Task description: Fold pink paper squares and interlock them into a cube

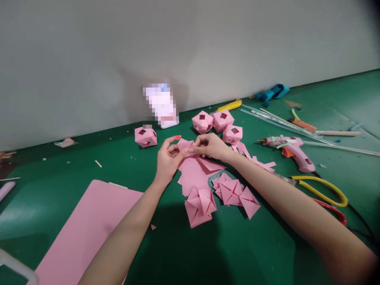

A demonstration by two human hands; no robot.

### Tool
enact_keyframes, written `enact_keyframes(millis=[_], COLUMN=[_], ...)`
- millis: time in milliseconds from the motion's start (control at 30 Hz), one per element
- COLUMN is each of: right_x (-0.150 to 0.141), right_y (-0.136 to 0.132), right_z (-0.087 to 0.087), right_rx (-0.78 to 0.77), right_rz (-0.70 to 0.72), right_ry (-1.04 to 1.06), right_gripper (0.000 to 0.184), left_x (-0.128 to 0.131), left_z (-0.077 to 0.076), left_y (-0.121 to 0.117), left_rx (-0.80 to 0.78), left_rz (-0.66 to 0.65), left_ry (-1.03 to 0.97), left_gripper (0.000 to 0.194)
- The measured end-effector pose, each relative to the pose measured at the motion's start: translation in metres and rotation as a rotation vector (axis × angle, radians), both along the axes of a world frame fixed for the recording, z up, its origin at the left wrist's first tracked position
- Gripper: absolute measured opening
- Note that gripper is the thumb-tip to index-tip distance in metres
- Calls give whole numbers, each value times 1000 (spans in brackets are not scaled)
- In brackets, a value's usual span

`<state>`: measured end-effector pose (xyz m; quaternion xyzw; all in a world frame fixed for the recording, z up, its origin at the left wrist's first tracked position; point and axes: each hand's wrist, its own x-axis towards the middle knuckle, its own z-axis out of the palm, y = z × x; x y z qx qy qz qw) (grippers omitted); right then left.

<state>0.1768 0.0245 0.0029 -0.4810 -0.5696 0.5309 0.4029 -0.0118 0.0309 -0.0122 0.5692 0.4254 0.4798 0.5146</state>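
Pinching a folded pink paper piece [185, 145] between left hand [168, 159] and right hand [211, 146], close together near stacked pink paper squares [198, 209] on the green table [124, 162], apparently gripped from both sides to steady the creases

The left hand's [168, 159] and right hand's [211, 147] fingers hide part of the folded pink paper [186, 145] pinched between them. Mosaic blocks blur the phone [162, 103]. The right forearm [276, 192] covers part of the scissors [314, 177]. The left forearm [127, 231] hides one side of the pink sheet [89, 225], whose near end runs out of view. The left edge crops a white bar [18, 263] and a pink rod [6, 190].
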Motion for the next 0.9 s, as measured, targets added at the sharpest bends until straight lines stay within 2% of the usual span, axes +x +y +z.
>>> enact_keyframes(millis=[267,533,767,900], right_x=[-1,-4,-4,-3], right_y=[-2,-3,-3,-2], right_z=[4,3,2,2], right_rx=[30,55,67,49], right_rz=[32,-38,-56,-78], right_ry=[-15,37,39,109], right_gripper=[36,28,27,28], left_x=[0,0,0,0], left_z=[-1,1,1,1], left_y=[0,-1,-1,-2], left_rx=[-25,-37,-42,-58], left_rz=[-7,-18,-31,-21], left_ry=[-30,-3,2,-19], left_gripper=[49,49,49,49])
